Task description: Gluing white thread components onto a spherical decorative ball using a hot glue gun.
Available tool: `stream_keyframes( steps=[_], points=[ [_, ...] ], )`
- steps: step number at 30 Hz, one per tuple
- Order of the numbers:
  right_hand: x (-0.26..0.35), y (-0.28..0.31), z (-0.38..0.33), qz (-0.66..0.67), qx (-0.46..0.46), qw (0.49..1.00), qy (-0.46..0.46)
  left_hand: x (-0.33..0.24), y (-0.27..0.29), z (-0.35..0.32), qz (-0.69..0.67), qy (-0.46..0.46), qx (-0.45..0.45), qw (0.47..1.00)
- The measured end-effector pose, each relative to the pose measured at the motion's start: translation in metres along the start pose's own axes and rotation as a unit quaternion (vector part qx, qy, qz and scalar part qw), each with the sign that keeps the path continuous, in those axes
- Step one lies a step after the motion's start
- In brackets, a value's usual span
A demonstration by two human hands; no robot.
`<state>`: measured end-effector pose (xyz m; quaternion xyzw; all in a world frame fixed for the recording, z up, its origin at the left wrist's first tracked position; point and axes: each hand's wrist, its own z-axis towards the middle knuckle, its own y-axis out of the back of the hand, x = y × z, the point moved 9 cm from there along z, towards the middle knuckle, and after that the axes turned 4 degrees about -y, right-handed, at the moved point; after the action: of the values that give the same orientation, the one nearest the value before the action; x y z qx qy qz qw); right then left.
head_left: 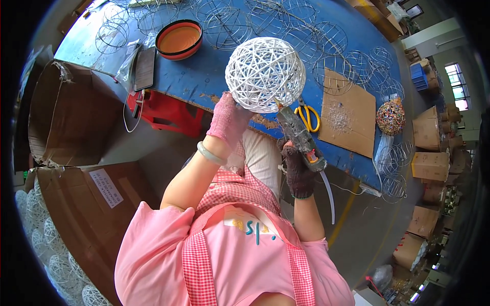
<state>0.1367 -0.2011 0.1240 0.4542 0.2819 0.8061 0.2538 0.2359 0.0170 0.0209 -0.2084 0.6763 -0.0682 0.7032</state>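
Note:
My left hand (228, 118), in a pink glove, holds a white woven ball (265, 74) from below, lifted over the near edge of the blue table (204, 76). My right hand (298, 168), in a dark glove, grips a glue gun (300, 135) whose nozzle touches the ball's lower right side. A white glue stick sticks out behind the gun. A pale bangle sits on my left wrist.
Yellow scissors (309, 116) and a cardboard sheet (349, 112) lie right of the ball. An orange bowl (178, 40), a dark phone (145, 68) and several wire ball frames (286, 23) cover the table. A multicoloured ball (390, 117) lies at the right. Open cartons with white balls (56, 255) stand left.

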Motion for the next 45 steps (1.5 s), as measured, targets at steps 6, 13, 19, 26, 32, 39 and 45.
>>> stream_keyframes(
  steps=[6,13,19,26,32,39,45],
  points=[
    [0.008,-0.005,-0.003,-0.086,0.019,0.995,0.055,-0.006,-0.007,-0.004,0.154,-0.047,0.046,0.986],
    [-0.026,-0.023,-0.021,-0.084,0.071,0.994,-0.016,0.004,0.001,-0.001,0.055,-0.019,0.012,0.998],
    [-0.061,-0.011,-0.014,0.072,0.007,0.984,-0.161,0.002,0.004,-0.002,0.077,-0.043,-0.009,0.996],
    [-0.026,0.006,-0.002,0.014,-0.09,0.995,-0.05,0.005,0.006,-0.004,0.072,-0.014,-0.03,0.997],
    [-0.009,0.0,-0.006,-0.133,-0.047,0.988,0.06,0.003,0.007,-0.004,0.069,-0.027,-0.03,0.997],
    [0.015,0.004,0.01,-0.164,-0.065,0.978,0.112,0.005,0.006,-0.003,0.056,-0.065,-0.024,0.996],
    [0.012,0.014,0.036,0.156,-0.029,0.987,-0.025,-0.002,0.004,-0.001,0.139,-0.136,-0.017,0.981]
  ],
)
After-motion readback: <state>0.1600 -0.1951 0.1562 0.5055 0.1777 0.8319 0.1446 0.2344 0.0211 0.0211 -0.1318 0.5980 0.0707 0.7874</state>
